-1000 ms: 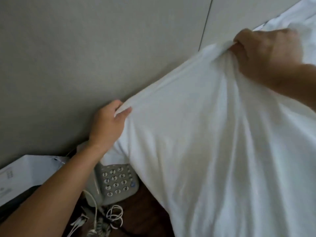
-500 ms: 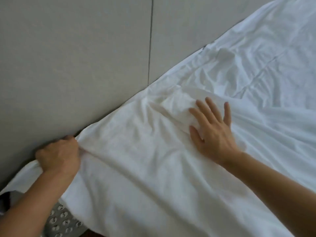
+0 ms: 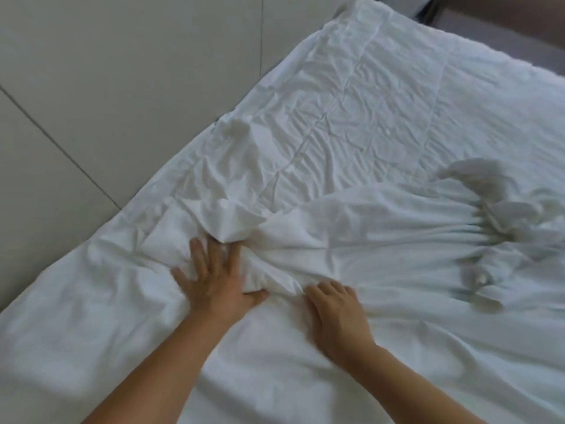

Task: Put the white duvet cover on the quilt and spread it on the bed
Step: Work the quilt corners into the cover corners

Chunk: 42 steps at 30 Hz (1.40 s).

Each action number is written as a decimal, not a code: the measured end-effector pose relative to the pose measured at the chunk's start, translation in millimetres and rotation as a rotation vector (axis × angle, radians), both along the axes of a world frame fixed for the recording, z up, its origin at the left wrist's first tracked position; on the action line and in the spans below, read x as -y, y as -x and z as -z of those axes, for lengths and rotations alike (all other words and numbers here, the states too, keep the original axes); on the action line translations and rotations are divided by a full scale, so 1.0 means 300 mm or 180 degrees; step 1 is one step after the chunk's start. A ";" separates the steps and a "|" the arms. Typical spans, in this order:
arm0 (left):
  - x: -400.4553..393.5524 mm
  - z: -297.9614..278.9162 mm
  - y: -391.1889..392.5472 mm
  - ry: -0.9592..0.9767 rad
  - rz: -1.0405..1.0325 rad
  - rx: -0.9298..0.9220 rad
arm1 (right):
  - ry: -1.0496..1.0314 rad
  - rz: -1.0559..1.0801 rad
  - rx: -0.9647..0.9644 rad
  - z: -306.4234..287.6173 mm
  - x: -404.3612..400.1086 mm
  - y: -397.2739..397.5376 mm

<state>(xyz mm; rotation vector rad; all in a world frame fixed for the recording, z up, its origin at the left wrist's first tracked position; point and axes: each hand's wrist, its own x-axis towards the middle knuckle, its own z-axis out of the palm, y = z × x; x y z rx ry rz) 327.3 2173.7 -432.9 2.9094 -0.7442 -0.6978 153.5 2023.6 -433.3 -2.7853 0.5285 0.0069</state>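
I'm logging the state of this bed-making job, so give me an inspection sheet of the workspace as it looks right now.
Surface: bed, fully draped in white fabric.
Job's things: white duvet cover spread out, wrinkled, bunched into gathers at right; quilt not separately distinguishable.
Clutter: nothing seen.
Hands: left hand pressed flat on the fabric, fingers spread; right hand on the fabric beside a fold, fingers bent, grip unclear.
Cables: nothing seen.
Surroundings: grey panelled wall along the bed's left edge; dark furniture at top right, unclear.

Padded wall [image 3: 122, 87] closes, seemingly flush, the bed's left edge.
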 end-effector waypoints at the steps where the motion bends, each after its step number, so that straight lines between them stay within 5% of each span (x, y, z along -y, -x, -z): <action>1: -0.035 -0.011 0.018 0.0100 -0.0404 -0.0010 | -0.0121 -0.0077 -0.0086 -0.010 0.007 0.007; 6: -0.236 -0.034 0.001 0.0031 -0.2193 -0.0637 | -0.0934 -0.0190 -0.0501 -0.149 0.115 -0.082; 9: -0.265 -0.039 -0.058 -0.0327 -0.2036 -0.1276 | -0.0106 -0.0125 0.0276 -0.192 0.270 -0.270; 13: -0.278 -0.040 -0.097 -0.0548 -0.1590 -0.1845 | -0.0204 -0.0660 -0.1624 -0.216 0.329 -0.454; 17: -0.282 -0.004 -0.119 -0.0624 -0.1396 -0.2050 | -0.0414 -0.1274 -0.2639 -0.283 0.264 -0.413; 21: -0.258 0.040 -0.126 -0.0798 -0.1953 -0.1726 | -0.1929 -0.1366 -0.4015 -0.344 0.339 -0.322; 24: -0.265 0.049 -0.133 -0.0729 -0.2376 -0.1916 | -0.2423 -0.0814 -0.3383 -0.324 0.388 -0.342; 29: -0.253 0.017 -0.142 -0.0635 -0.1882 -0.2079 | 0.0122 -0.0594 -0.0788 -0.340 0.501 -0.696; 32: -0.248 0.046 -0.152 -0.0657 -0.1808 -0.2047 | 0.1033 -0.0480 -0.0122 -0.362 0.529 -0.876; 37: -0.253 0.088 -0.160 -0.0725 -0.1837 -0.2139 | 0.0735 -0.0594 -0.1058 -0.230 0.376 -0.891; 42: -0.263 0.093 -0.169 -0.0761 -0.1801 -0.2253 | 0.0134 -0.1361 -0.1763 -0.215 0.199 -0.589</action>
